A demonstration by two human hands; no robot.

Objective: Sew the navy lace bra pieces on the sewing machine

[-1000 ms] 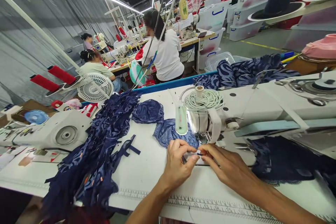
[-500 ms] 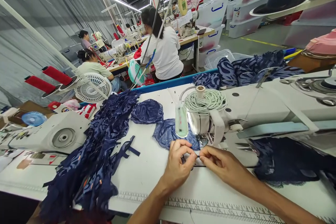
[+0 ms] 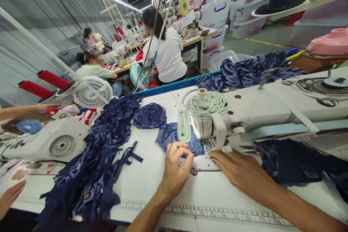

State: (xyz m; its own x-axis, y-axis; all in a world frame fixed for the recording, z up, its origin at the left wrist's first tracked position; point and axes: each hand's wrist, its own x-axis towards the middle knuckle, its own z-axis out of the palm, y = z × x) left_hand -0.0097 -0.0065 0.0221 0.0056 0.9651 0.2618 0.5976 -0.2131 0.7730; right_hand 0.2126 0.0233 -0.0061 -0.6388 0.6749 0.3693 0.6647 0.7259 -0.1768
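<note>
My left hand (image 3: 176, 168) is curled, thumb and forefinger pinched, at the front edge of a blue lace bra cup (image 3: 170, 136). What its fingertips hold, if anything, I cannot make out. A small dark loop of strip (image 3: 193, 172) shows just beside the thumb. My right hand (image 3: 236, 165) lies with fingers stretched out on the bed of the sewing machine (image 3: 266, 107), right of the presser foot (image 3: 208, 145). Behind the left hand, a second navy lace cup (image 3: 149, 116) adjoins the first. The first cup reaches partly under the pale green guard (image 3: 184, 125).
A long heap of navy lace pieces (image 3: 108, 134) runs down the table's left side. Dark lace fabric (image 3: 288, 161) lies at the right. Small scissors (image 3: 247, 148) rest near my right hand. A co-worker's hand (image 3: 12, 194) is at the left machine (image 3: 62, 141).
My hands, earlier pinching a small dark piece together, have come apart. The left moved slightly left; the right flattened onto the machine bed. A co-worker's hand and arm came in at the left.
</note>
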